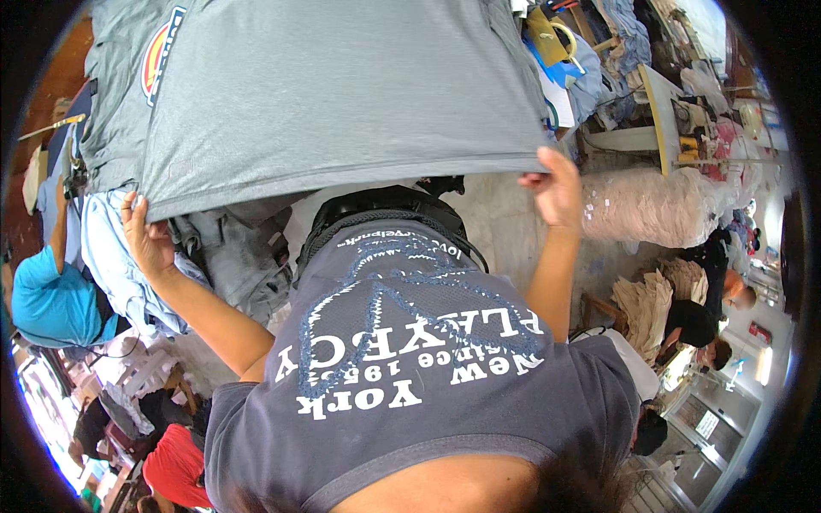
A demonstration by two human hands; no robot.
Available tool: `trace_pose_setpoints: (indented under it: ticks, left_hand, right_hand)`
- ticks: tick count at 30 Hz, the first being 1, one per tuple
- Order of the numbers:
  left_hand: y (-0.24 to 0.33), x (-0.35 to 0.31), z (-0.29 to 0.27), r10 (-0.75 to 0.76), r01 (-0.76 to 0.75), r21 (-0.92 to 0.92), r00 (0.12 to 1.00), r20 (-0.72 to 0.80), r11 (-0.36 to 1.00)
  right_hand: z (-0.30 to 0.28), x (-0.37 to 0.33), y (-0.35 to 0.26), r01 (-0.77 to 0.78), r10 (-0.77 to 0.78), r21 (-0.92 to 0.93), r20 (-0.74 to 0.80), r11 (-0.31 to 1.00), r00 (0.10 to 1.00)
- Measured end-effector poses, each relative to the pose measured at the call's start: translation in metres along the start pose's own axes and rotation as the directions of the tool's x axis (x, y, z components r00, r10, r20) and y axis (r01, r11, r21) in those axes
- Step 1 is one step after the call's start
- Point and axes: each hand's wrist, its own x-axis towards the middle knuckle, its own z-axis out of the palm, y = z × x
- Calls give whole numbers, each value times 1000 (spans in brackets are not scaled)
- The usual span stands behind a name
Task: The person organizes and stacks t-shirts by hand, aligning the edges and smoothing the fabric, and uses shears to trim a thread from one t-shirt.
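Note:
A grey T-shirt is spread out in front of me, with a colourful printed patch near its left side. Its hemmed edge runs almost straight across between my hands. At the left corner of the hem, my left hand pinches the cloth between thumb and fingers. My right hand grips the other end of the hem, slightly higher and farther off; its fingertips are partly curled under and blurred. What lies beneath the T-shirt is hidden by it.
Pale blue garments hang beside my left hand. A plastic-wrapped pinkish bundle lies right of my right hand. Tape and small tools sit at the upper right. A co-worker in a turquoise shirt is at the left, another in red behind.

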Motion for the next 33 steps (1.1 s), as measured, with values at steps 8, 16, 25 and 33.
trace_pose_setpoints:
  ticks: [8,16,25,33]
  left_hand:
    - [-5,31,-16,-32,137,-443,971,236,886]
    - [-47,5,107,519,-512,557,839,162,654]
    - [-94,-27,123,224,-781,583,541,811,-224]
    - [-90,-26,141,333,-752,648,585,739,-118]
  right_hand:
    - [-6,56,-62,-241,-15,609,385,756,923]
    - [117,79,8,720,-739,-585,282,373,611]
    - [123,82,43,517,-402,-687,723,-511,563]
    - [69,102,9,413,-566,-856,515,-310,644]
